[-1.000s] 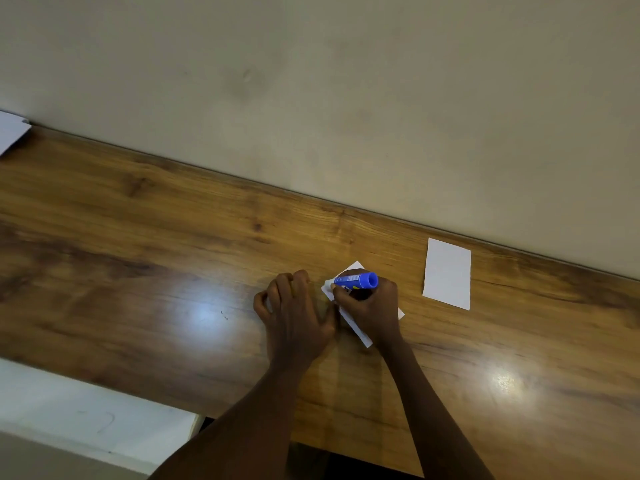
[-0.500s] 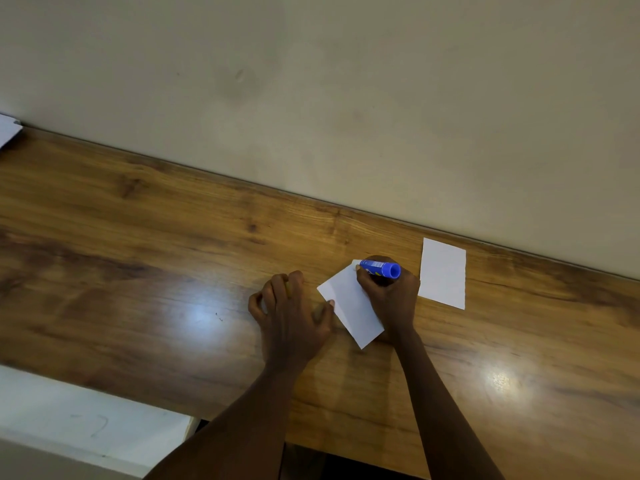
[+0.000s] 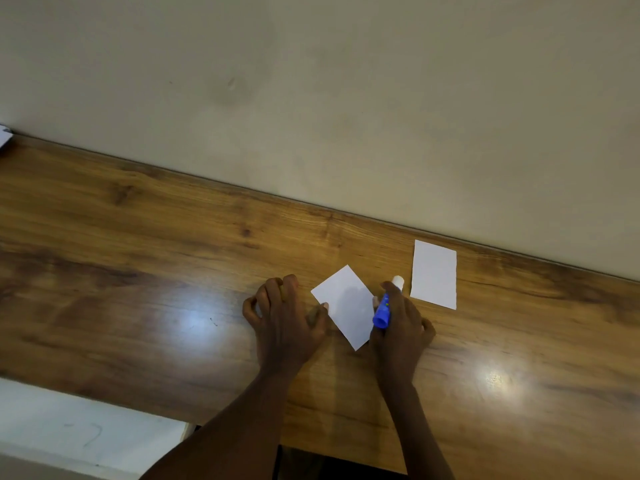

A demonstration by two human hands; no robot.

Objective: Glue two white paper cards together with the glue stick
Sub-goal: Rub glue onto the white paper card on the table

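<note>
Our right hand [image 3: 398, 329] grips the glue stick [image 3: 382, 310], tip far; left hand [image 3: 284, 318] curled, thumb touching the tilted card [image 3: 344, 306] between them. Just far-right on the worktop [image 3: 138, 271] lies the second card [image 3: 434, 274], long axis near-far; right hand nearer.

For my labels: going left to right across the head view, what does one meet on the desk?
In order: paper corner → left hand → near card → glue stick, in the right hand → far card.
</note>
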